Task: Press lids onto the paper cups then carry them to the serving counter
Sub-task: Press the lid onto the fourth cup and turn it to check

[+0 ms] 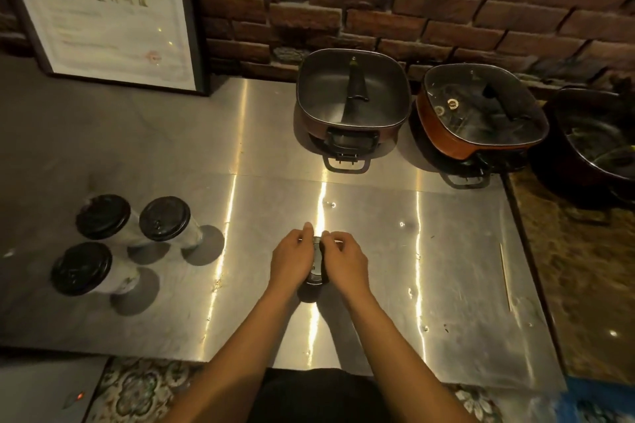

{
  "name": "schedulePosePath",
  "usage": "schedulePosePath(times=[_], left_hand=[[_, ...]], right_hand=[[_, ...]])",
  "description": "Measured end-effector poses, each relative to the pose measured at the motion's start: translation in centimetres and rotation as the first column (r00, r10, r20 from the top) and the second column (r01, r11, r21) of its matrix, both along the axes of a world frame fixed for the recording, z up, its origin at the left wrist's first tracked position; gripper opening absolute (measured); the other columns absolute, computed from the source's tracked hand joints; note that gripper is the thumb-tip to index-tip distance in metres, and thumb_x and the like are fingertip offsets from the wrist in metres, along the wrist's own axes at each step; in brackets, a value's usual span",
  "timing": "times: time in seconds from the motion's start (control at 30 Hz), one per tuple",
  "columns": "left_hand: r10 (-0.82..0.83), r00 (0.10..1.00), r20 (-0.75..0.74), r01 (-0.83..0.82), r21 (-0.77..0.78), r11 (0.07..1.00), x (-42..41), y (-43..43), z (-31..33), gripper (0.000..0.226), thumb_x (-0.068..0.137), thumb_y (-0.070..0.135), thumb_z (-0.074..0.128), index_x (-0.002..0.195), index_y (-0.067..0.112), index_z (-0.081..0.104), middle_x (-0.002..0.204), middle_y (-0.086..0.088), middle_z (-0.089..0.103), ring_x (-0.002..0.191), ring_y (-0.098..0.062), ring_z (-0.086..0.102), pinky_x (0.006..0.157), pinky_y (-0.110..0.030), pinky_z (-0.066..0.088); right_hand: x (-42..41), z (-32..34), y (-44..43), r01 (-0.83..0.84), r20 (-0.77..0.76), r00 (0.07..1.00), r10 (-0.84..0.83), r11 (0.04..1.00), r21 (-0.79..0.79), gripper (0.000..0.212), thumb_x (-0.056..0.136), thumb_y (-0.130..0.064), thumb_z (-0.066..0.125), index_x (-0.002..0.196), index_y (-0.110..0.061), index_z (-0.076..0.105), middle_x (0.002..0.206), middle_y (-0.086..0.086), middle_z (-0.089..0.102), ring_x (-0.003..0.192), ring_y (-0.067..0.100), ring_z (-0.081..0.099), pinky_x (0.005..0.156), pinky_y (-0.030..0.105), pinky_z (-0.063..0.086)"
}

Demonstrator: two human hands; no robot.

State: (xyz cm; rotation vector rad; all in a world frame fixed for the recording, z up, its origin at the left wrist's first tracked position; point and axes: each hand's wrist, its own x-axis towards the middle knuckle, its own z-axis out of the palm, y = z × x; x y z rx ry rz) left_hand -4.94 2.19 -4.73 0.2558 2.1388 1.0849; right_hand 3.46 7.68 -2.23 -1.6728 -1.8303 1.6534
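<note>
Both hands, left hand (pixel 291 259) and right hand (pixel 345 261), are clamped together over a black lid (pixel 316 261) atop a cup (pixel 309 292) on the steel surface (pixel 446 268). Three lidded cups (pixel 134 237) stand well left of the hands.

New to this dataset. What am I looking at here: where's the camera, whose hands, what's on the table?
There is no robot here. One wide-angle camera sits on a person's head and looks forward and down, so the two bare forearms coming in from the bottom are the wearer's own.

The left hand and right hand both close around the black plastic lid of a cup standing on the steel table; the cup itself is almost hidden beneath the grip.

To the left stand three white paper cups with black lids, already capped. At the back, against the brick wall, sit square electric pots with glass lids. A framed certificate leans at upper left.
</note>
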Motion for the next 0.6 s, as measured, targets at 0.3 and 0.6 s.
schedulePosePath(times=[0.3, 0.6], left_hand=[[0.098, 0.994, -0.047, -0.099, -0.031, 0.995, 0.5, 0.8, -1.2, 0.052, 0.102, 0.054, 0.039, 0.075, 0.022, 0.070, 0.077, 0.002, 0.072, 0.075, -0.016, 0.068, 0.080, -0.041, 0.059], [0.125, 0.984, -0.130, -0.136, -0.081, 0.987, 0.8, 1.0, -2.2, 0.053, 0.100, 0.051, 0.036, 0.072, 0.027, 0.073, 0.073, 0.007, 0.073, 0.071, -0.011, 0.069, 0.079, -0.039, 0.060]], right_hand=[[-2.7, -2.3, -0.5, 0.218, 0.003, 0.976, -0.218, 0.975, -0.053, 0.039, 0.101, -0.026, 0.047, 0.067, -0.015, 0.062, 0.071, 0.002, 0.066, 0.067, 0.018, 0.060, 0.060, 0.029, 0.042], [-3.2, -4.0, -0.8, 0.260, 0.034, 0.965, -0.261, 0.965, 0.021, 0.035, 0.101, -0.024, 0.047, 0.076, -0.015, 0.070, 0.075, 0.001, 0.070, 0.073, 0.017, 0.067, 0.069, 0.029, 0.053]])
